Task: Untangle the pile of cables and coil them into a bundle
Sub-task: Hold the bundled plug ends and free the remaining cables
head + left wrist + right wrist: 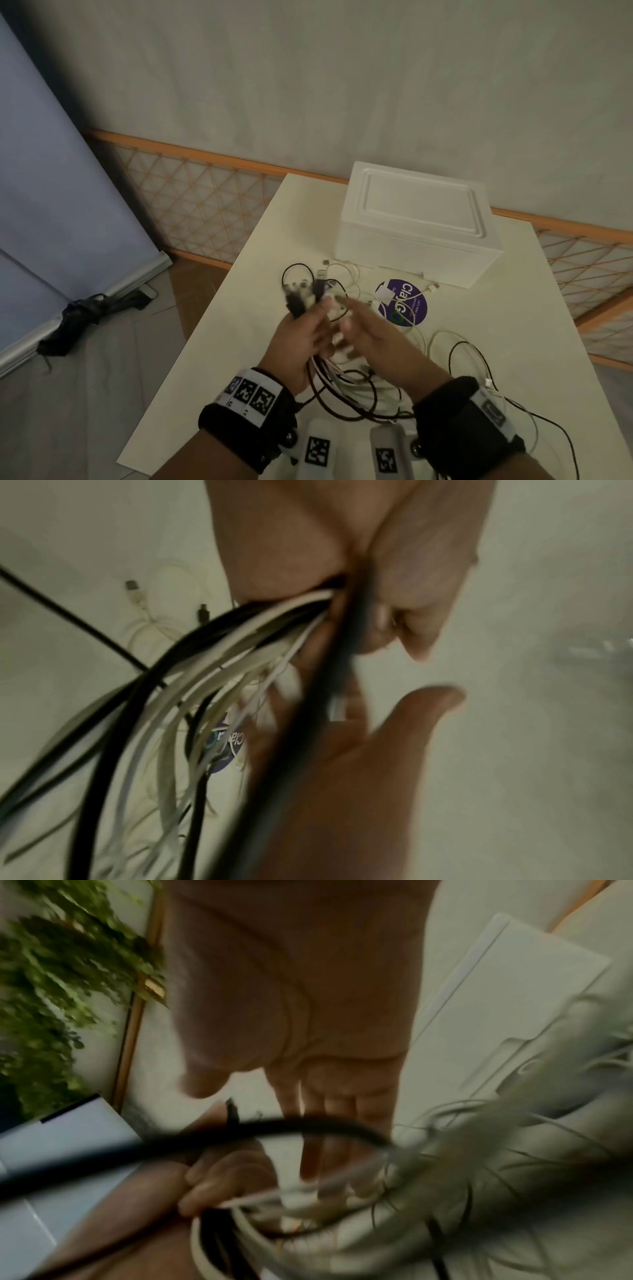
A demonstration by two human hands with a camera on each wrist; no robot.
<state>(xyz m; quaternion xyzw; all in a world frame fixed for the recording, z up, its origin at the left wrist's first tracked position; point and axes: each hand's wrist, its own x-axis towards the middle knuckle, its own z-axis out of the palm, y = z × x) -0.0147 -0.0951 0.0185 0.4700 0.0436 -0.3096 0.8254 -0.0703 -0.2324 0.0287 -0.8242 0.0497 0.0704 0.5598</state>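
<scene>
Above the white table (239, 342) my left hand (301, 339) grips a bundle of black and white cables (329, 373); blurred plugs stick out past its fingers and the strands hang down in loops to the table. In the left wrist view, the left hand (308, 547) clamps the cable bundle (240, 637). My right hand (370, 332) is right beside it, fingers straight and reaching into the bundle. In the right wrist view, the right hand (291, 988) points straight fingers at the left hand's fingers (219, 1177), and a black cable (240, 1131) crosses in front.
More loose cables (459, 349) trail over the table's right and near side, and a white one (346, 270) lies by a closed white box (418, 222) at the back. A purple round sticker (406, 301) is on the table. A folded black umbrella (89, 315) lies on the floor at left.
</scene>
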